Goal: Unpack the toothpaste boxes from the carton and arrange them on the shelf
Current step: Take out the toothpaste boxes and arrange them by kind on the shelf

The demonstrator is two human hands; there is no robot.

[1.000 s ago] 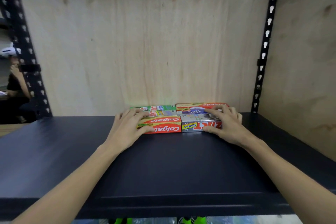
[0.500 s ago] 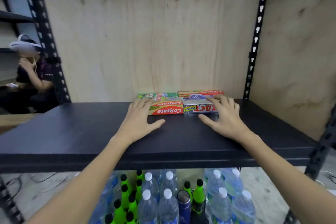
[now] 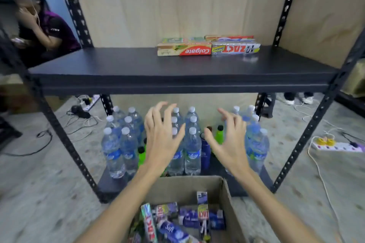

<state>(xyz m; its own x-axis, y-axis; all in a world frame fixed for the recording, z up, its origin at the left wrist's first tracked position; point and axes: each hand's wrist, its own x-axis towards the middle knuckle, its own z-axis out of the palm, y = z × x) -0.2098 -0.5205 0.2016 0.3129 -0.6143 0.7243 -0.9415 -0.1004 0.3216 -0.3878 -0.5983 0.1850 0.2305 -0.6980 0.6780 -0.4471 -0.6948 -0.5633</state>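
Several toothpaste boxes lie in a tidy block toward the right of the black shelf [image 3: 118,65], a red Colgate box [image 3: 184,51] and a silver Zact box [image 3: 236,49] in front. Below, a brown carton [image 3: 227,199] on the floor holds several more toothpaste boxes [image 3: 189,217] in a loose heap. My left hand [image 3: 161,138] and my right hand [image 3: 230,140] hang in the air between the shelf and the carton. Both hold nothing, with fingers spread and loosely bent.
Water bottles [image 3: 122,144] and green bottles [image 3: 219,134] crowd the bottom shelf behind my hands. Black uprights [image 3: 308,134] frame the rack. Cables and a power strip [image 3: 339,146] lie on the floor at right. A seated person [image 3: 45,29] is at far left.
Both hands have left the boxes on the shelf and dropped below it, toward the carton. The view has pulled back and tilted down, bringing the carton into sight.
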